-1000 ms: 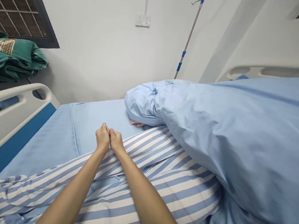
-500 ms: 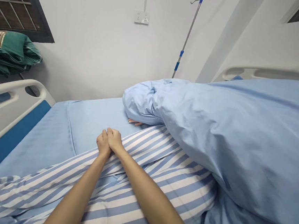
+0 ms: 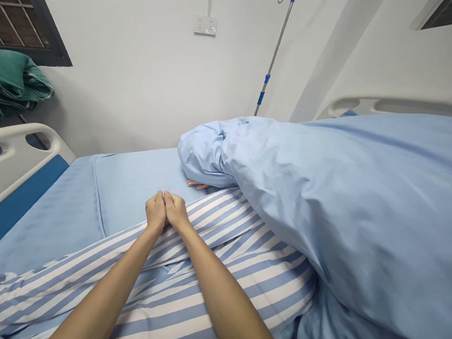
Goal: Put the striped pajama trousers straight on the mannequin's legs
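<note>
- The left hand point(image 3: 155, 212) and right hand point(image 3: 175, 211) are together, side by side, their fingers meeting at the tips and curled down.
- Both rest on the upper edge of a striped cloth point(image 3: 207, 289), which lies over the bed; whether they pinch it, I cannot tell.
- The cloth is directly beneath the hands, its long fold running from lower left up to the right, toward a blue duvet point(image 3: 325, 210).
- The right hand is nearer the duvet, which is bunched along the bed's far side, and nearer the fingers point(image 3: 196, 184) of another person showing beneath it.
- The left hand is nearer a blue sheet point(image 3: 133, 188) and a white bed rail point(image 3: 10, 145).
- On the wall are a socket point(image 3: 206, 25) and, beside it, an IV pole point(image 3: 276, 52).
</note>
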{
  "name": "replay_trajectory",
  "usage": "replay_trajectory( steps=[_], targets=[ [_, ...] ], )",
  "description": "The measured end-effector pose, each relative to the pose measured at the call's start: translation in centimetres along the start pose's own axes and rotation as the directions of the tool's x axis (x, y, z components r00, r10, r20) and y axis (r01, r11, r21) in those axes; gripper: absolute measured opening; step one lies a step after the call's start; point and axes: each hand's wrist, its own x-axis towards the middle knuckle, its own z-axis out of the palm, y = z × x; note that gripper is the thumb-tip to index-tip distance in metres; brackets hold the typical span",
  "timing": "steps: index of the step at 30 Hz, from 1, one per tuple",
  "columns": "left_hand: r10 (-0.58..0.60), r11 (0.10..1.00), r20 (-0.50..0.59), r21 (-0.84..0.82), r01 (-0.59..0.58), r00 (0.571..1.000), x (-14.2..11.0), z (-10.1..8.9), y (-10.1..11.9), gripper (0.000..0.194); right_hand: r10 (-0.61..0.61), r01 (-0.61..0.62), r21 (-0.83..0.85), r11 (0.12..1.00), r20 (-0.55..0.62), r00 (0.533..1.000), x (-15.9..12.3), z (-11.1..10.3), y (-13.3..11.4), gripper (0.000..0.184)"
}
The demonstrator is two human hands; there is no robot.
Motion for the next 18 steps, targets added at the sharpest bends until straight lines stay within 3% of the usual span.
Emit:
replay_trajectory(
  steps=[4,9,14,18],
  targets=[
    [-0.051,0.986,-0.068,-0.161,0.039,0.996,-0.3,1.8,1.0,0.037,0.084,-0.071,0.149,0.986,-0.084,0.993,0.3,-0.6,-0.1,0.043],
    [0.034,0.999,-0.124,0.047,-0.028,0.992,-1.2,1.9,-0.7,0.038,0.085,-0.074,0.145,0.987,-0.068,0.994,0.3,-0.5,0.2,0.041],
    [0.059,0.995,-0.079,0.083,-0.052,0.995,-1.1,1.8,-1.3,0.039,0.101,-0.101,-0.024,0.995,0.034,0.994,1.1,-1.4,-0.3,0.039],
    [0.107,0.992,-0.043,0.079,-0.103,0.993,-1.3,2.1,-0.9,0.041,-0.048,0.095,-0.232,0.968,0.201,0.978,1.6,-3.5,-0.8,0.038]
  ],
)
